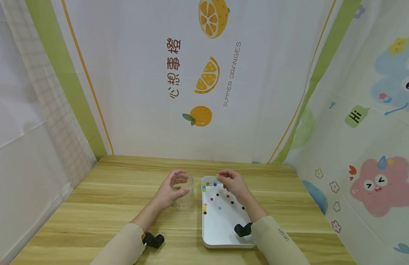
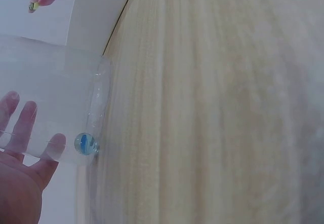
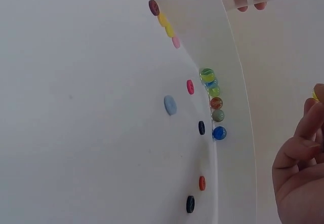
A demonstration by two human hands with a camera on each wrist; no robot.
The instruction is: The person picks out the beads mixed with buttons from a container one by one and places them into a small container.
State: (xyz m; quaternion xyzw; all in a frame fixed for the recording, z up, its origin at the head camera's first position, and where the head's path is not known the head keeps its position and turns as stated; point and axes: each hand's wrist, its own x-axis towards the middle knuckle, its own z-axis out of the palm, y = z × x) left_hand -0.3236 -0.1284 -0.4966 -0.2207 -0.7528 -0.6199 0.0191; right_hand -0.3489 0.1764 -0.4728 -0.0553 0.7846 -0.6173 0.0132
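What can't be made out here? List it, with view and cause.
Head: near right corner of the tray, behind the right sleeve.
Left wrist: mouth of the jar, cut off by left edge.
Right wrist: most of the yellow piece, hidden by the right grip.

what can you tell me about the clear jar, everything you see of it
The jar is see-through and colourless, plastic or glass by its look, with smooth, rounded walls and a round, uncovered mouth facing up. It sits left of the white tray, roughly upright above the wooden table; whether its base fully rests there is hard to tell. The left hand has it in its grip, fingers and thumb around the wall. A clear-and-blue marble appears to lie inside, at the base.
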